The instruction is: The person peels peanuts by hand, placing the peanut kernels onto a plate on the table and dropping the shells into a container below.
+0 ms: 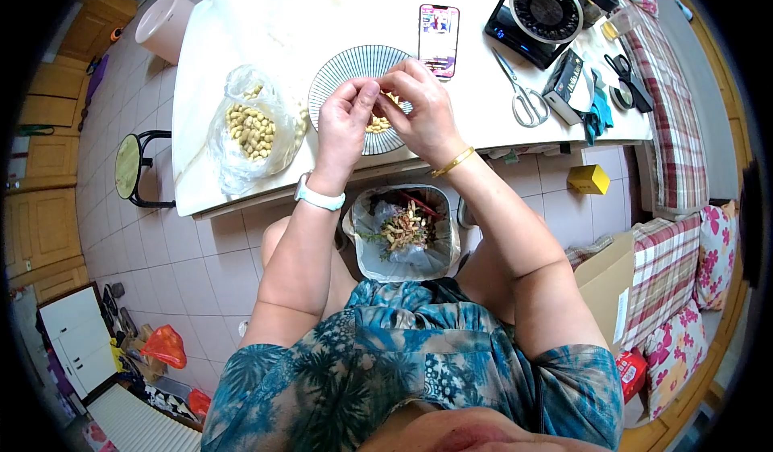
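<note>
My left hand [344, 123] and my right hand [424, 112] meet over a striped plate [330, 68], with thumbs and fingers pinched together. Whatever is between the fingertips is too small and covered to make out. Peanut kernels [377, 123] lie on the plate, partly hidden by both hands. To the left sits a clear plastic bag [233, 174] of unshelled peanuts [251, 132]. Below the table edge, between my legs, stands a lined waste bin [366, 263] containing shells and other scraps [405, 228].
Behind the plate lies a lit phone [438, 41]. On the table's right are scissors [527, 101], a small box [566, 89], a teal cloth [597, 118] and a black fan-like device [543, 13]. A stool [129, 167] and a yellow box [589, 180] are on the floor.
</note>
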The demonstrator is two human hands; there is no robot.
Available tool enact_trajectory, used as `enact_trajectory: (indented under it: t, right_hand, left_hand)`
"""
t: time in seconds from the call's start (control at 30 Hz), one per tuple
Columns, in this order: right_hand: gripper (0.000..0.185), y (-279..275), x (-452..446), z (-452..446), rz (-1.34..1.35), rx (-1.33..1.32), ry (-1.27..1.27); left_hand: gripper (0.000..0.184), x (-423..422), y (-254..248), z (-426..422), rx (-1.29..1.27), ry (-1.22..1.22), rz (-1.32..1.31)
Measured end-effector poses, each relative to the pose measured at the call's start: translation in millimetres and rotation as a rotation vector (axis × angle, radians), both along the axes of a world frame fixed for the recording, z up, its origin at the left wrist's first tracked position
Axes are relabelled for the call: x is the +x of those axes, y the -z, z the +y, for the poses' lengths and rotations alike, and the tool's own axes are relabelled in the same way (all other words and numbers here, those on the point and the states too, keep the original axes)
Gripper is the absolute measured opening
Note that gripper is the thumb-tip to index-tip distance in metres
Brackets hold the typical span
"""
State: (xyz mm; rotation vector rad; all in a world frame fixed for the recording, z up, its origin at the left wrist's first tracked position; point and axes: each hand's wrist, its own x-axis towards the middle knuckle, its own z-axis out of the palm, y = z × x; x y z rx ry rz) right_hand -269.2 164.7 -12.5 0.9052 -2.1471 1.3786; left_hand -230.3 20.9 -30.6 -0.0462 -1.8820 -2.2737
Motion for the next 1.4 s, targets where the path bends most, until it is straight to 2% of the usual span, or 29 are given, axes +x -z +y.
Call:
enact_trajectory:
  t: [0.27,0.67,0.83,1.4]
  right_hand:
    - [0.012,-0.4,0.4,-1.5,0.070,0.068,0.024]
    - [0.013,0.7,-3.6,0.7,0.079,0.028,0.016]
    - [0.013,1.9,-4.1,-0.9,0.105,0.027,0.010]
    - [0.016,2.3,-7.0,2.3,0.069,0.069,0.025]
  left_hand:
    - [0.031,1.8,3.4,4.7,-0.029,-0.033,0.058]
    - [0.027,-1.4,2.8,2.5,-0.021,-0.041,0.047]
    - [0.030,1.3,4.0,5.2,-0.155,-0.075,0.111]
    - [0.025,-2.1,-1.0,1.8,-0.026,-0.072,0.076]
